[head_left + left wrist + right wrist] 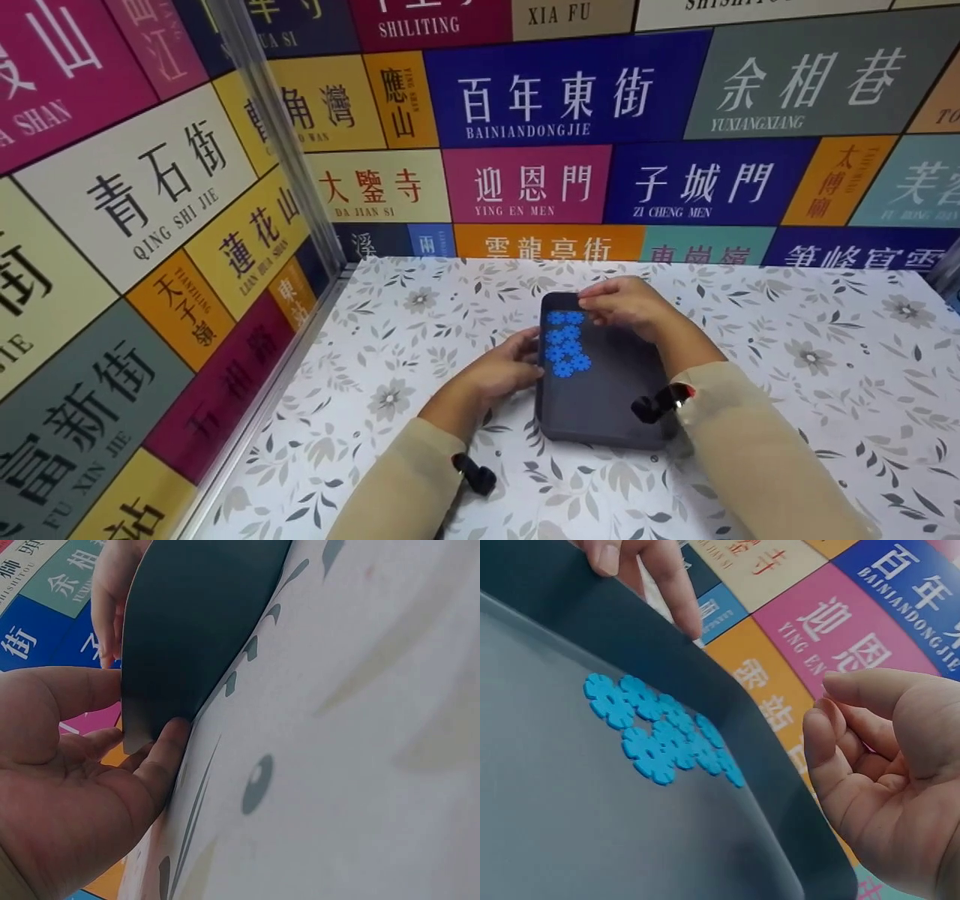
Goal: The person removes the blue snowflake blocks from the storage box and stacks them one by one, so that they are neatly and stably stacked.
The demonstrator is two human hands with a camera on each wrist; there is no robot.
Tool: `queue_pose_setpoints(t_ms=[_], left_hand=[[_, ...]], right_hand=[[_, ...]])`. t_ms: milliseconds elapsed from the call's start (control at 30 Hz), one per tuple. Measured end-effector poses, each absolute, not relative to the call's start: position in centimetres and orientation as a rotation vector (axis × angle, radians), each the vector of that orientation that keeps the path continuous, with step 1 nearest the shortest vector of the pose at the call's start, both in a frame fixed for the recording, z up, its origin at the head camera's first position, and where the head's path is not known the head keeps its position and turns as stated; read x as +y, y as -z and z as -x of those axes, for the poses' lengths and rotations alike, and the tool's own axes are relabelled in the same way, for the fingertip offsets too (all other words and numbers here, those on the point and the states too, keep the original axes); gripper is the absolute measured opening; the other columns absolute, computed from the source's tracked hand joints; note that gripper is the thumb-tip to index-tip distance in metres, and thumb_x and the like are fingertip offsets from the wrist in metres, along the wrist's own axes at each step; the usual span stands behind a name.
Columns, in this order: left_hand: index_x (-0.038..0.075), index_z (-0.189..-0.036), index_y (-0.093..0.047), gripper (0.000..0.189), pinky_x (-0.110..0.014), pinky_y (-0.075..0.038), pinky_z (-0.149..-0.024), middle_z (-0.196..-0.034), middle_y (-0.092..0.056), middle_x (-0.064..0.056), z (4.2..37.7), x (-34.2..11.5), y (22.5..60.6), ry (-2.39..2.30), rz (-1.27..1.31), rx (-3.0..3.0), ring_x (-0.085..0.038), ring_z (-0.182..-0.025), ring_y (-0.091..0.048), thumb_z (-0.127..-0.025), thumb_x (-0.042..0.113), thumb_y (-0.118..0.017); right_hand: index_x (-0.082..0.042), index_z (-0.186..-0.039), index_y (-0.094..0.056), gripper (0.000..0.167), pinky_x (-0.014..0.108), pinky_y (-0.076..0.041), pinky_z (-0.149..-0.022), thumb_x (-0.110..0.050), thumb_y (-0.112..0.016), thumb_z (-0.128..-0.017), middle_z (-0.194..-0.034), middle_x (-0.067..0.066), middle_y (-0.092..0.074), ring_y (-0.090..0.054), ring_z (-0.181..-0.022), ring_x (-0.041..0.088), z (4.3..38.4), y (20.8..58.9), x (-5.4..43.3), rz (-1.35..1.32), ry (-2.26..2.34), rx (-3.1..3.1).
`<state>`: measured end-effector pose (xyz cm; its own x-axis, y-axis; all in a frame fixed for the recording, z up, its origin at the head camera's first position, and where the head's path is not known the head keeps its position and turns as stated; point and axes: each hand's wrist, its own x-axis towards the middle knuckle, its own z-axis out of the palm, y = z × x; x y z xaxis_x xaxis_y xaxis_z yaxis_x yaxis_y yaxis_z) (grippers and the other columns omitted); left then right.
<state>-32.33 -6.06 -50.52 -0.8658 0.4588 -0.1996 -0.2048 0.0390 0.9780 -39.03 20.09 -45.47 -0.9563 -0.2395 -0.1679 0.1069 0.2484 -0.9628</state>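
Note:
A dark grey rectangular tray (611, 405) lies on the patterned tabletop. Several blue snowflake-shaped building discs (566, 349) lie flat in it, clustered towards its left and back (649, 754). My left hand (499, 375) holds the tray's left wall; in the left wrist view its thumb and fingers are on either side of the wall's end. Over the far edge of the tray is my right hand (622, 304). Its fingers are curled and the thumb tip is close to the index fingertip, with no object visible between them in the right wrist view.
The white tabletop (810, 356) has a grey leaf and flower print. Behind it and along the left stand walls (566, 86) covered in coloured name panels. A black strap-on device sits at each cuff of the beige sleeves (757, 450).

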Motion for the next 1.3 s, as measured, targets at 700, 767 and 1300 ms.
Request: queue_pose_setpoints(t_ms=[700, 767, 1300], left_hand=[[0.011, -0.168, -0.032, 0.084, -0.049, -0.049, -0.120, -0.169, -0.042, -0.019, 32.4, -6.0, 50.7, -1.893, -0.253, 1.842, -0.035, -0.154, -0.047, -0.092, -0.009, -0.061], [0.012, -0.168, -0.032, 0.084, -0.050, -0.048, -0.121, -0.169, -0.042, -0.019, 32.4, -6.0, 50.6, -1.896, -0.246, 1.837, -0.035, -0.154, -0.047, -0.092, -0.010, -0.061], [0.012, -0.168, -0.032, 0.083, -0.049, -0.050, -0.119, -0.169, -0.042, -0.020, 32.4, -6.1, 50.6, -1.895, -0.253, 1.826, -0.036, -0.150, -0.051, -0.093, -0.010, -0.060]], right_hand=[[0.004, -0.132, -0.071, 0.048, 0.025, -0.061, -0.077, -0.012, -0.085, -0.088, -0.095, -0.005, -0.078, -0.070, -0.082, 0.011, 39.5, 48.4, 20.6, 0.252, 1.358, 2.246], [0.004, -0.131, -0.071, 0.048, 0.024, -0.061, -0.078, -0.008, -0.085, -0.087, -0.093, -0.004, -0.078, -0.072, -0.084, 0.010, 39.6, 48.6, 20.6, 0.279, 1.338, 2.237], [0.002, -0.121, -0.076, 0.044, 0.018, -0.054, -0.072, 0.003, -0.089, -0.078, -0.092, 0.000, -0.070, -0.061, -0.086, 0.009, 39.3, 48.7, 20.6, 0.482, 1.102, 2.280]])
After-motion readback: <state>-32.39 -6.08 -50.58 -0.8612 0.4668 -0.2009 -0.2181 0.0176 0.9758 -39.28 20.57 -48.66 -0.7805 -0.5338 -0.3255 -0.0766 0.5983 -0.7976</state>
